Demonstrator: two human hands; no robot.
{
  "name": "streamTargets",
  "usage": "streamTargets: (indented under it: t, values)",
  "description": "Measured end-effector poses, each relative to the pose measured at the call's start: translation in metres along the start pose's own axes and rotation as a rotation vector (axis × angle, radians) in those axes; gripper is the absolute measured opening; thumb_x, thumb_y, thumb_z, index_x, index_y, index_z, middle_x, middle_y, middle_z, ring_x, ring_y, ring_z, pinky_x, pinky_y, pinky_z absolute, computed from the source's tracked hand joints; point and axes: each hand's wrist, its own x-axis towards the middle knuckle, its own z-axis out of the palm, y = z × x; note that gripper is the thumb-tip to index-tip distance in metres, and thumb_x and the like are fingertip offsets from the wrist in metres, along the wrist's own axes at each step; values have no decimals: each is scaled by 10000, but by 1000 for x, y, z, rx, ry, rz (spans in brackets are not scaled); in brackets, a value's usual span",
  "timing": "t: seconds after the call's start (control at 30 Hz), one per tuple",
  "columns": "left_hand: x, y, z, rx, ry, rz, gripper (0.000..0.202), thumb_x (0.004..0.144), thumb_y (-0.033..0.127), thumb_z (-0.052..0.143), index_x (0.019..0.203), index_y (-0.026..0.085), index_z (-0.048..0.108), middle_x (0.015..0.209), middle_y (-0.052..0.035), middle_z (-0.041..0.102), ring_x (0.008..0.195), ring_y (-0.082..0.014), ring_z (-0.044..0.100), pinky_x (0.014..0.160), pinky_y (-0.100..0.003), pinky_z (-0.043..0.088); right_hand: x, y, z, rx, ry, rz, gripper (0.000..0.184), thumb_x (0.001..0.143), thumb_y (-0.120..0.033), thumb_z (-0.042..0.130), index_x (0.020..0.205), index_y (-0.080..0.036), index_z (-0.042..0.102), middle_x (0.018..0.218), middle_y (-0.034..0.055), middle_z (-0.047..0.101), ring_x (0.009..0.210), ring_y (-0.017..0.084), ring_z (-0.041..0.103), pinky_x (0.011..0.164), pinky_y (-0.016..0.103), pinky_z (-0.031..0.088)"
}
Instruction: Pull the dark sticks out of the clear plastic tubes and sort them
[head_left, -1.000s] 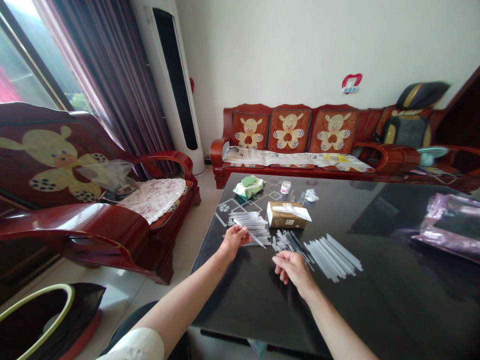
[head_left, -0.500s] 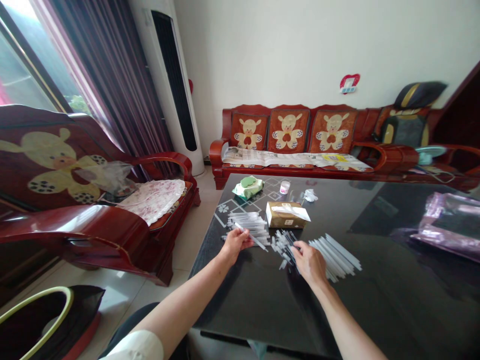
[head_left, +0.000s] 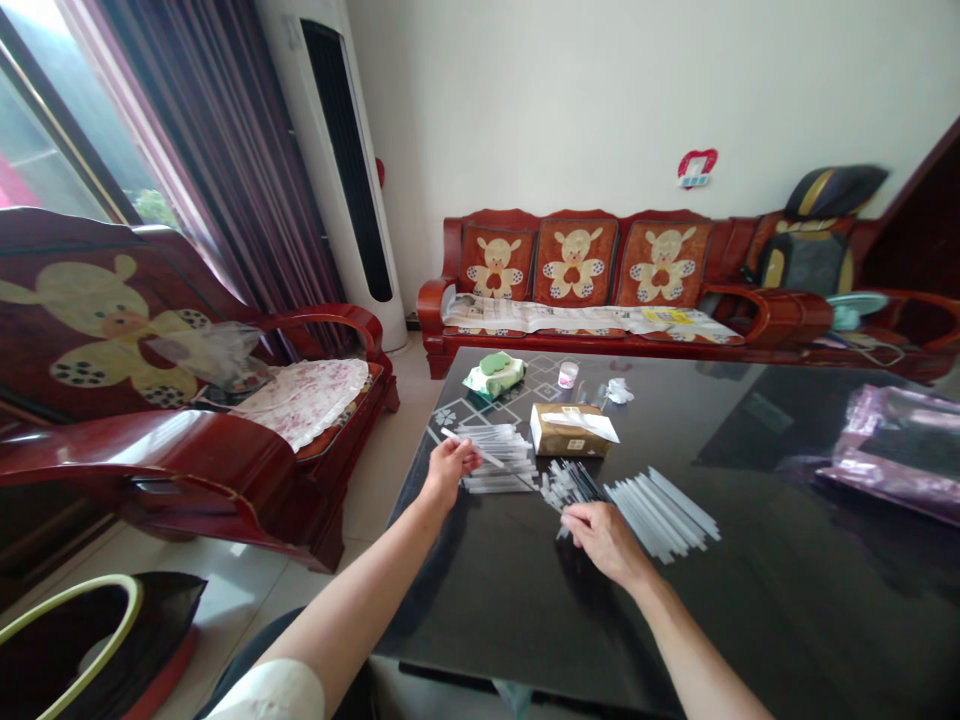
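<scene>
My left hand pinches a slim white tube over the pile of white tubes on the table's left side. My right hand has its fingers closed on a thin dark rod, which slants up and left toward the near end of that tube. Whether the rod's tip sits inside the tube is too small to tell. Just beyond my right hand lies a loose heap of dark rods with whitish ends. To its right, pale translucent tubes lie side by side.
Behind the piles on the black table stand a tissue box, a green wipes pack, a small pink-white cup and crumpled tissue. A purple plastic package lies at the right. Wooden seats surround the table.
My left hand has moved slightly left with the white tube. My right hand has drawn back from the dark heap toward me, and a thin dark rod now shows between the hands.
</scene>
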Motion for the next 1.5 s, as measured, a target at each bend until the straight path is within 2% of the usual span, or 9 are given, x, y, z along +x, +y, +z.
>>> streamTargets:
  t: [0.13, 0.4, 0.5, 0.7, 0.83, 1.0, 1.13, 1.3, 1.5]
  values:
    - [10, 17, -9, -69, 107, 54, 201, 702, 214, 717, 727, 126, 538, 605, -3, 618, 515, -87, 592, 590, -236, 538, -1, 21, -17, -325, 161, 188, 343, 851, -262, 409, 567, -187, 587, 583, 50, 629, 569, 148, 550, 529, 255, 272]
    - [-17, -3, 11, 45, -212, -68, 270, 676, 294, 761, 783, 112, 592, 723, -61, 661, 577, -119, 623, 624, -277, 556, 0, 32, -19, -408, 196, 284, 315, 845, -314, 446, 611, -190, 616, 662, 93, 670, 606, 186, 593, 513, 266, 279]
    - [-32, -9, 21, 76, -328, -117, 322, 648, 300, 781, 841, 119, 598, 724, -52, 660, 613, -139, 643, 631, -277, 550, 1, 14, -14, -89, 217, 244, 356, 867, -419, 428, 701, -183, 637, 625, 75, 649, 567, 173, 587, 510, 258, 347]
    - [-64, -22, 40, 140, -495, -176, 441, 573, 319, 826, 889, 138, 578, 698, -24, 650, 627, -155, 642, 589, -269, 528, -1, -30, 19, 898, -95, 292, 527, 831, -603, 433, 1017, -138, 596, 624, 28, 639, 417, 114, 542, 376, 212, 397]
    - [-66, -20, 40, 172, -542, -160, 451, 574, 337, 825, 911, 120, 617, 690, -20, 636, 595, -130, 607, 562, -246, 500, -3, -30, 26, 1075, -251, 276, 464, 820, -536, 526, 1001, -114, 594, 494, -32, 567, 278, 40, 340, 284, 161, 242]
    - [-56, -4, 34, 150, -560, -88, 396, 691, 414, 737, 935, 116, 649, 710, -31, 623, 608, -110, 580, 574, -223, 480, -4, -27, 24, 1258, -397, 290, 430, 835, -505, 515, 966, -103, 595, 534, 5, 612, 279, 43, 369, 295, 168, 256]
    - [-57, 4, 35, 248, -700, -47, 404, 709, 434, 716, 951, 116, 652, 707, -34, 616, 599, -113, 577, 565, -230, 486, -6, -32, 26, 1342, -443, 300, 435, 856, -531, 473, 974, -127, 586, 413, -73, 476, 258, 24, 197, 282, 163, 188]
    - [-55, 4, 35, 372, -630, 9, 355, 685, 454, 716, 728, 112, 629, 587, -9, 579, 458, -95, 527, 423, -206, 433, -5, -37, 26, 1106, -302, 277, 399, 852, -567, 449, 757, -187, 524, 403, -123, 234, 320, 40, 123, 323, 179, 153]
    - [-53, -8, 33, 371, -433, -74, 333, 643, 416, 737, 626, 113, 598, 512, -7, 563, 395, -85, 488, 368, -196, 395, -2, -40, 29, 146, 171, 2, 383, 894, -473, 407, 664, -200, 546, 535, 23, 506, 501, 130, 469, 513, 273, 317]
